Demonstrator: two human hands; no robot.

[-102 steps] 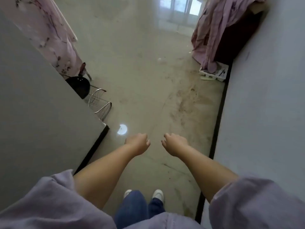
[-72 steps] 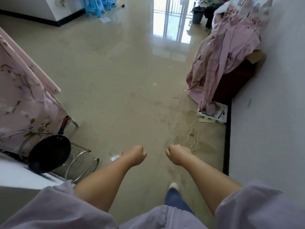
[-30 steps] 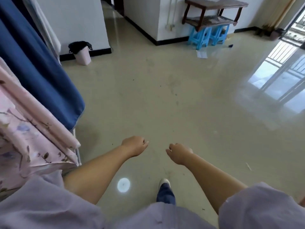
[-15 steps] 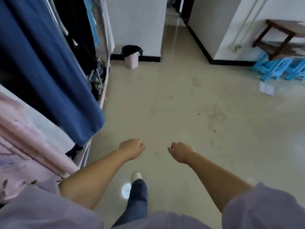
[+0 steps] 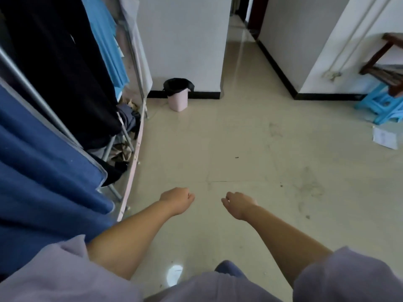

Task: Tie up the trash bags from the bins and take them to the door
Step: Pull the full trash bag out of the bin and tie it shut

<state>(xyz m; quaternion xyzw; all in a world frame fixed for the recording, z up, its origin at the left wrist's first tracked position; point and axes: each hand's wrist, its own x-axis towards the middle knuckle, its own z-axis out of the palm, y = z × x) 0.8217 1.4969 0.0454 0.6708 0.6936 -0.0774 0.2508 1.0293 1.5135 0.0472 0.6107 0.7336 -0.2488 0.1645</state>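
— Where does the bin stand?

— A small pink bin sits on the floor at the far end of the room, against the foot of a white wall with a black skirting. A black trash bag lines it, with its edge folded out over the rim. The mouth of the bag is open, not tied.

— And the person's hands?

— Both are held out in front, low in the view and well apart from the bin. The left hand is curled into a loose fist, fingers folded under, with nothing in it. The right hand is also loosely curled, the fingertips bent toward the palm, and it holds nothing either. The two hands are near each other, with a gap of bare floor between them.

— What lies along the left side?

— A clothes rack with metal poles runs from near to far. A dark blue cloth hangs nearest, then a black garment, then a light blue one. Crumpled things lie at the foot of the rack, too dim to tell apart.

— And on the right?

— At the far right, blue plastic stools stand under a dark wooden table, and a sheet of paper lies on the floor just near them. A corridor opens at the far side, between the two white walls.
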